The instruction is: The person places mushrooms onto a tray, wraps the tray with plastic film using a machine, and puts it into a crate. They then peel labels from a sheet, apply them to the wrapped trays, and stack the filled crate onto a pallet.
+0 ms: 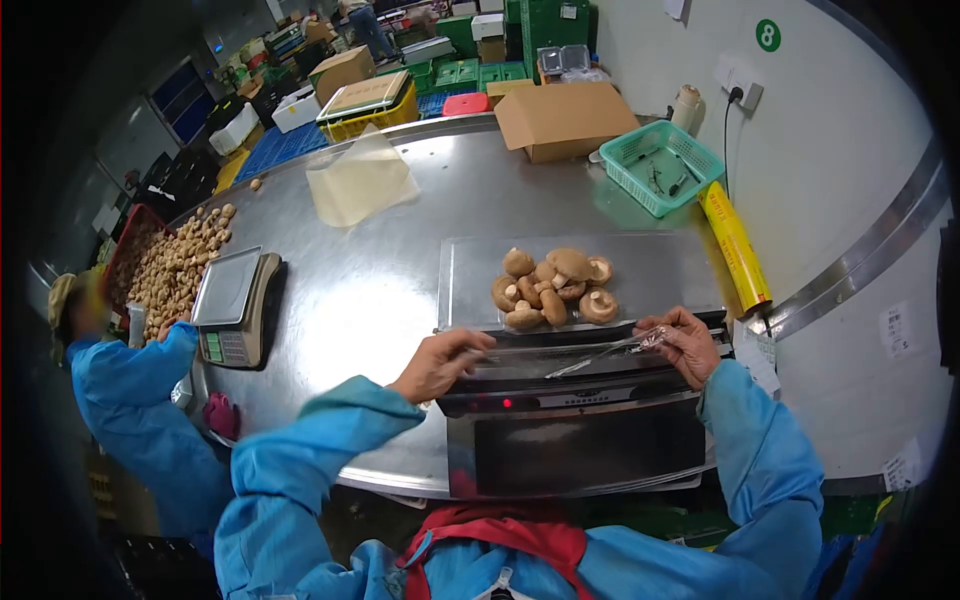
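Note:
A thin strip of clear cling film (590, 362) spans the gap between my two hands. My right hand (688, 348) is closed on its bunched right end. At the other end my left hand (440, 364) pinches the film, its fingers slightly blurred. Beneath the film is a black wrapping machine (560, 398) with a lit red light. Just beyond my hands, a pile of brown mushrooms (555, 287) rests on the machine's flat transparent plate (660, 275). Neither hand touches the mushrooms.
A digital scale (235, 300) stands left, beside a co-worker's blue sleeve (140, 390) and heaped mushrooms (180, 262). Toward the back are a translucent sheet (360, 180), a cardboard box (565, 118) and a green basket (660, 165). A yellow roll (735, 245) lies along the right wall.

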A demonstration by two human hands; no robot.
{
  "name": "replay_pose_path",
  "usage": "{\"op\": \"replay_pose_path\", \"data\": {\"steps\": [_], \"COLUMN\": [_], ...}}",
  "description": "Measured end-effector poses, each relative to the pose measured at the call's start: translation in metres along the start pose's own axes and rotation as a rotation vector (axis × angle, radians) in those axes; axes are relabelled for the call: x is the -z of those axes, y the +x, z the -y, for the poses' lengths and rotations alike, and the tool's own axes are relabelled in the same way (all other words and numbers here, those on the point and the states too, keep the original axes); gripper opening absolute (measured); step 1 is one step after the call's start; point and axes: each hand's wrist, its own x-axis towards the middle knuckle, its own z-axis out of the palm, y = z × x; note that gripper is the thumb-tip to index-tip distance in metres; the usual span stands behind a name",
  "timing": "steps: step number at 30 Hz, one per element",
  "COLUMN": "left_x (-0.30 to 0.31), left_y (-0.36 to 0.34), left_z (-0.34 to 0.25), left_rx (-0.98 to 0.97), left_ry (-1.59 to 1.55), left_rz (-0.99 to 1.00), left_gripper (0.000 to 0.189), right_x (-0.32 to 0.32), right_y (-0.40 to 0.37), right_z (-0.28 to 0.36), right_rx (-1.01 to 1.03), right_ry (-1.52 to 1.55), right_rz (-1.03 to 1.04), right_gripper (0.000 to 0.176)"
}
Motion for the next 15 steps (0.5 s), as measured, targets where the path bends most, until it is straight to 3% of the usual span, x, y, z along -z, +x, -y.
{"op": "replay_pose_path", "data": {"steps": [5, 8, 10, 11, 12, 13, 15], "left_x": [-0.009, 0.013, 0.028, 0.038, 0.048, 0.058, 0.081], "left_y": [-0.038, -0.05, -0.038, -0.019, 0.003, 0.033, 0.097], "left_z": [-0.033, -0.091, -0.132, -0.139, -0.145, -0.14, -0.105], "left_rx": [-0.041, -0.33, -0.586, -0.693, -0.797, -0.792, -0.776], "left_ry": [-0.543, -0.443, -0.305, -0.107, 0.092, 0.383, 0.865], "left_rz": [-0.27, -0.321, -0.366, -0.377, -0.385, -0.388, -0.335], "left_gripper": [0.009, 0.008, 0.008, 0.005, 0.01, 0.022, 0.046], "right_x": [-0.009, -0.028, -0.048, -0.057, -0.061, -0.048, -0.042], "right_y": [-0.035, -0.059, -0.051, -0.039, -0.019, 0.021, 0.079], "right_z": [0.035, 0.094, 0.129, 0.14, 0.147, 0.139, 0.131], "right_rx": [0.019, 0.206, 0.507, 0.613, 0.658, 0.915, 1.027], "right_ry": [0.068, -0.049, -0.154, -0.184, -0.445, -0.858, -1.513], "right_rz": [-0.007, 0.007, 0.103, 0.11, 0.016, 0.074, 0.181], "right_gripper": [0.007, 0.011, 0.017, 0.011, 0.006, 0.023, 0.042]}}
